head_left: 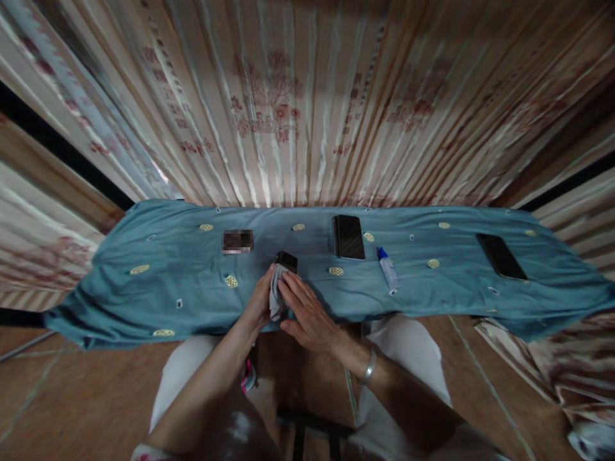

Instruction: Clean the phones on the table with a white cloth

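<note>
Our left hand (261, 298) has its fingers closed around a grey cloth (275, 299) and the dark device (287, 260) partly wrapped in it; its fingertips are hidden from us. Our right hand (311, 315) lies over the cloth with long fingers nearly straight and close together, the thumb apart, pressing rather than gripping. The device's dark end pokes out beyond the cloth, just below the middle of the frame. We judge the step in hand to be wiping it; going on with that would call for a firm left hold and light, even pressure from the right.

Outward, a translucent bottle (389, 272) with a blue cap lies right of centre. It is the one container we can make out, and we cannot tell what is in it. A dark phone (352, 237) lies above and left of it, with another black phone (502, 257) at the right of the frame. A pixelated object (237, 241) sits left of centre, unreadable to us. All rest on a teal tablecloth (423, 298) before a patterned curtain (307, 141).
</note>
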`<action>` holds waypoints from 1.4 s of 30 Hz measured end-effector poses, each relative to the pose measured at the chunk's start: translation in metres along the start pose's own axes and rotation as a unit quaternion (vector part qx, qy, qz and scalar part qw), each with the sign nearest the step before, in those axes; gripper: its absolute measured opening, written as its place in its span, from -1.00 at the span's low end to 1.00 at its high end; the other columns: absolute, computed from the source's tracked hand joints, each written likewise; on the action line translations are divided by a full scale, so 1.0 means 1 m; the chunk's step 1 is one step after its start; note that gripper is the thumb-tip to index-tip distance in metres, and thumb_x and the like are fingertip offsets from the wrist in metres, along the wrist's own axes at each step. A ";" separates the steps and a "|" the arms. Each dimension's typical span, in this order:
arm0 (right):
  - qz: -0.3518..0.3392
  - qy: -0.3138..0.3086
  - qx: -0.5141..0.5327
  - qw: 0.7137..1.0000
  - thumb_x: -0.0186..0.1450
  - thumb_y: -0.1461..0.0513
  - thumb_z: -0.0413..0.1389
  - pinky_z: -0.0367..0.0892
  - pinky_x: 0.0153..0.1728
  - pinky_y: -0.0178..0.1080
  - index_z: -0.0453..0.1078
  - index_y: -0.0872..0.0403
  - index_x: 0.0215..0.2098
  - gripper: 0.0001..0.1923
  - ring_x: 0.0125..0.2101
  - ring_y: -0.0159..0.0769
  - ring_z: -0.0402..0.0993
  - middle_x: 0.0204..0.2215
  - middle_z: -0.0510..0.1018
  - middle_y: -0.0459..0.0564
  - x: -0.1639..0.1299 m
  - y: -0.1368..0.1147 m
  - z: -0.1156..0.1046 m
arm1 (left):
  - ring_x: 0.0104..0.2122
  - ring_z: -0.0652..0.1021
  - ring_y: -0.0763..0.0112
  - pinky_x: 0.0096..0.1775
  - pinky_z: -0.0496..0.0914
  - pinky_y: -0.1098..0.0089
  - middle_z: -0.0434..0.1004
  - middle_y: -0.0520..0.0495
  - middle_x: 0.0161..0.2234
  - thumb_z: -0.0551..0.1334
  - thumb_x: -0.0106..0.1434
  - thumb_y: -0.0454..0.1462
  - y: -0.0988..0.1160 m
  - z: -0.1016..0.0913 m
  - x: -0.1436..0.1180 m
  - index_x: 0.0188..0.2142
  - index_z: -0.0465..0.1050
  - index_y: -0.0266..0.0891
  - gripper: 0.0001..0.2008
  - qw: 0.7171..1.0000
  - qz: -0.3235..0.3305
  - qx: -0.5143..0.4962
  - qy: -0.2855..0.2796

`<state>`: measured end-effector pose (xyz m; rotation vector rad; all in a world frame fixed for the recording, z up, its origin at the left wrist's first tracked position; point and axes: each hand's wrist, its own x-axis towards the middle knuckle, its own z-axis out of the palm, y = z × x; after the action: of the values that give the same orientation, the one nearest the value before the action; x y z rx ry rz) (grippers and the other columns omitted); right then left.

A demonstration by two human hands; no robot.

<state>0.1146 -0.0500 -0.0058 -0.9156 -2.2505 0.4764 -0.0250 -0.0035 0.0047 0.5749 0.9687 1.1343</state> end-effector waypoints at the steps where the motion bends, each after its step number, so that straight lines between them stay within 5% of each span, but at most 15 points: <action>1: 0.008 0.008 -0.004 1.000 0.40 -0.05 -0.20 -0.07 0.31 0.09 -0.36 0.09 0.40 -0.26 0.37 -0.09 -0.29 0.39 -0.21 0.13 0.001 0.003 0.000 | -0.22 0.58 0.28 -0.11 0.40 0.36 0.63 -0.10 -0.34 0.32 0.08 -0.05 -0.003 0.002 -0.001 -0.31 0.55 -0.30 -0.66 1.000 0.019 0.013 -0.003; 9: 0.103 0.058 0.044 0.992 0.43 0.04 -0.22 -0.06 0.32 0.02 -0.30 0.08 0.40 -0.34 0.36 -0.20 -0.18 0.38 -0.08 0.11 0.010 0.018 -0.015 | 0.02 0.48 0.07 0.11 0.26 0.18 0.61 -0.19 -0.13 0.30 0.05 0.06 -0.017 0.005 0.000 -0.10 0.54 -0.30 -0.44 0.987 0.083 0.128 -0.053; 17: 0.134 0.070 0.099 0.984 0.43 0.05 -0.22 0.01 0.31 -0.05 -0.03 0.07 0.35 -0.43 0.30 -0.26 0.03 0.30 0.17 0.08 0.009 0.020 -0.021 | 0.04 0.46 0.11 0.16 0.18 0.20 0.57 -0.16 -0.06 0.29 0.08 0.01 -0.013 -0.005 0.004 -0.15 0.57 -0.24 -0.55 0.950 0.176 0.255 -0.033; 24: 0.189 0.101 0.159 0.964 0.44 0.04 -0.26 0.13 0.26 -0.10 0.15 -0.03 0.28 -0.49 0.22 -0.28 0.22 0.21 0.34 -0.03 0.013 0.026 -0.027 | 0.01 0.46 0.22 0.15 0.16 0.32 0.58 -0.10 -0.10 0.32 0.11 -0.26 -0.008 0.007 -0.007 -0.16 0.59 -0.17 -0.73 0.966 0.153 0.205 -0.034; 34: 0.141 0.124 0.120 0.975 0.43 0.12 -0.17 0.12 0.27 -0.11 0.26 0.04 0.22 -0.54 0.23 -0.27 0.22 0.21 0.34 0.02 0.011 0.021 -0.023 | -0.10 0.49 0.22 0.08 0.21 0.36 0.56 -0.11 -0.17 0.28 0.15 -0.26 -0.011 0.007 -0.003 -0.24 0.61 -0.19 -0.81 0.951 0.179 0.243 -0.062; 42: 0.232 0.163 0.261 0.923 0.38 -0.02 -0.07 0.24 0.18 -0.08 0.39 -0.01 0.11 -0.53 0.10 -0.21 0.40 0.05 0.52 -0.04 0.013 0.034 -0.023 | 0.04 0.45 0.20 0.17 0.13 0.34 0.57 -0.10 -0.07 0.31 0.12 -0.28 -0.010 0.009 -0.008 -0.15 0.59 -0.18 -0.73 0.969 0.139 0.201 -0.045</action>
<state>0.1396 -0.0148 -0.0019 -1.1328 -1.4830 0.9967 -0.0129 -0.0139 0.0040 1.1092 1.0676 1.1508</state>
